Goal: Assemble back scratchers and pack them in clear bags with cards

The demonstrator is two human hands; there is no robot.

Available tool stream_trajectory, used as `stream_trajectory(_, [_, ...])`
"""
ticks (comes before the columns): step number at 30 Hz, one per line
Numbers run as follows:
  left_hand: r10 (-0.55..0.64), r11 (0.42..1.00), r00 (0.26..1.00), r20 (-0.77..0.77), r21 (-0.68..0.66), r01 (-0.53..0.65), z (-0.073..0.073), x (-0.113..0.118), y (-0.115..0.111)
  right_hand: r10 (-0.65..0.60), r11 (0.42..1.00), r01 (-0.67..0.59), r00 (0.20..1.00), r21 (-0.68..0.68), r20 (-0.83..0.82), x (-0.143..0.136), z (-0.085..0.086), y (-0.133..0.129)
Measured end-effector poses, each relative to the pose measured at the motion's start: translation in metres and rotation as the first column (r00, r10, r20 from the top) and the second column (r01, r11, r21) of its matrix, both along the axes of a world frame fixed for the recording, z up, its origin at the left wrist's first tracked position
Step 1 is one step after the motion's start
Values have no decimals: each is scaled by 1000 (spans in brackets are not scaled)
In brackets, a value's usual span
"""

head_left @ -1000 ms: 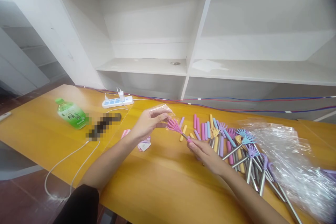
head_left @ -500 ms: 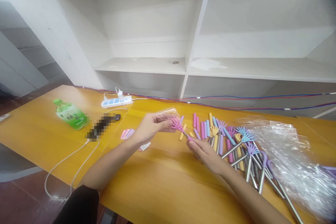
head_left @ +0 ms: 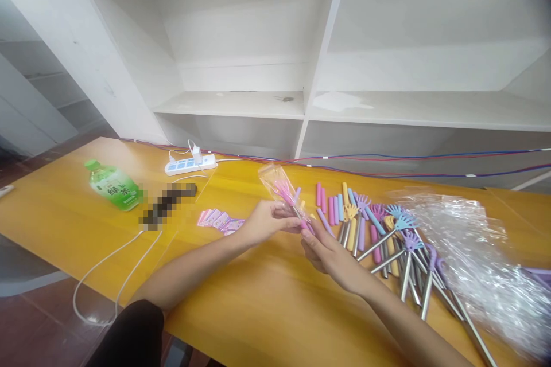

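Note:
A pink back scratcher [head_left: 284, 190] with a metal shaft has its claw head inside a clear plastic bag [head_left: 267, 175]. My left hand [head_left: 269, 221] is closed on the bag, its fingers pinching around the shaft below the head. Lower down, my right hand [head_left: 329, 252] grips the pink handle; its fingers partly hide it. Just right of the hands lie several back scratchers [head_left: 400, 218] in blue, yellow, purple and pink, along with coloured handle tubes [head_left: 331, 210]. Small printed cards [head_left: 215, 218] rest beside my left forearm, which partly covers them.
A heap of clear plastic bags [head_left: 477, 252] covers the table's right side. On the left are a green tea bottle [head_left: 112, 185], a blurred dark object [head_left: 166, 205] with a white cable, and a power strip [head_left: 190, 164]. White shelving [head_left: 232, 104] stands behind the table [head_left: 258, 309].
The bag has come down over the pink claw head and part of the shaft. My left hand has moved right and down, closer to my right hand, uncovering more of the cards.

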State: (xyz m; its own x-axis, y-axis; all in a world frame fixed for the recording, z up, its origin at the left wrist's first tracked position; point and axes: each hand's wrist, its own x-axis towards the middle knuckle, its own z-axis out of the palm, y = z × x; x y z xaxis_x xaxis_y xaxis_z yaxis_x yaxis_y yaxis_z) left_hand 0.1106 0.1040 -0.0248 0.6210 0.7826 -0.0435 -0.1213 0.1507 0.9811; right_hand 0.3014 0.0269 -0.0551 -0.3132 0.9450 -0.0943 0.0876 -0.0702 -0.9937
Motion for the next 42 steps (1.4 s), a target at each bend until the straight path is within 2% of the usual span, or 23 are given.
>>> stream_trajectory(2, [36,999,999,20,-13,-36,-2,0,4,-10,996,-1,993,-88,-119,1,1,4])
stream_trajectory(3, [71,997,997,32,-16,-71,-1,-1,7,-29,996,15,986,-85,-162,3,3,6])
stream_trajectory(5, [157,988,985,65,-17,-156,1,-7,17,-62,998,66,982,14,-181,7,7,10])
stream_trajectory(7, [217,976,971,102,-27,-216,3,-13,28,-75,988,91,988,123,-133,12,11,13])
stream_trajectory(11, [239,971,964,117,-27,-237,4,-18,39,-95,970,104,994,222,-50,18,13,14])
stream_trajectory(15, [173,984,984,40,27,-174,-4,-9,28,-195,933,162,978,321,72,19,6,11])
stream_trajectory(18, [65,995,997,-43,82,-62,-13,1,12,-348,852,219,916,475,201,18,5,8])
stream_trajectory(21, [-7,995,997,-73,95,14,-21,9,-2,-439,779,217,859,589,265,16,6,7])
stream_trajectory(28, [-87,994,994,-71,65,92,-27,11,-10,-480,655,154,841,740,250,14,7,9])
stream_trajectory(33, [-120,991,992,-38,56,122,-17,8,-12,-495,631,138,829,763,260,14,11,6])
stream_trajectory(37, [-167,983,982,91,-59,173,-12,7,-15,-497,618,121,825,777,267,13,13,4])
stream_trajectory(42, [-13,993,990,138,-111,28,-19,12,-15,-479,632,67,817,772,321,11,4,8])
